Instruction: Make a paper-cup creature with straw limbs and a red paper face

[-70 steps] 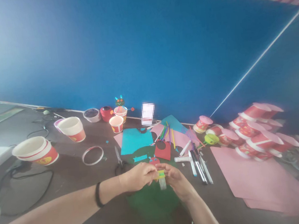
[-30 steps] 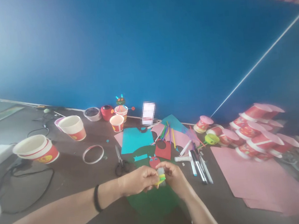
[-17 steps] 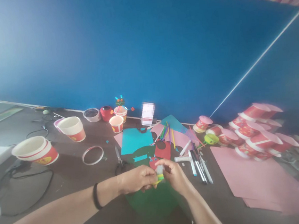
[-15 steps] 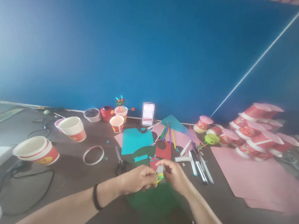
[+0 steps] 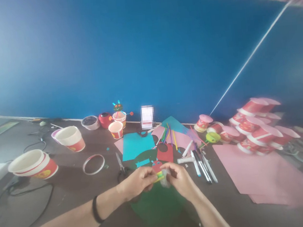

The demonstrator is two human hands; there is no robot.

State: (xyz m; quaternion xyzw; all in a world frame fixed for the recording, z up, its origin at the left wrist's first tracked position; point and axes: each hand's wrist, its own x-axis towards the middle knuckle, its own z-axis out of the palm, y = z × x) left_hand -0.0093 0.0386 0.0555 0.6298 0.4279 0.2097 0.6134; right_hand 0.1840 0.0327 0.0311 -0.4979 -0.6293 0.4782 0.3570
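Note:
Pinched between the fingers of my left hand (image 5: 138, 181) are thin yellow and green strips (image 5: 160, 176), perhaps straws or paper. My right hand (image 5: 182, 178) grips a translucent, whitish roll that looks like clear tape (image 5: 165, 180), close against the strips' right end. Both hands are over a dark green sheet (image 5: 159, 208). Just beyond the fingers lies a small red paper cutout with blue bits (image 5: 156, 165), partly hidden. Scissors (image 5: 121, 164) lie behind my left hand, their handles partly covered.
Paper cups (image 5: 35, 165) and a paper ring (image 5: 93, 164) stand left. Turquoise paper (image 5: 138, 145), red paper (image 5: 165, 153) and coloured strips (image 5: 169, 135) lie ahead. Markers (image 5: 202, 165), pink sheets (image 5: 247, 172) and piled red cups (image 5: 260, 128) are right. A blue wall (image 5: 135, 51) rises behind.
The tape roll has turned and shows more of its round side beside the strips. Both hands stay close together. The whole view has shifted slightly.

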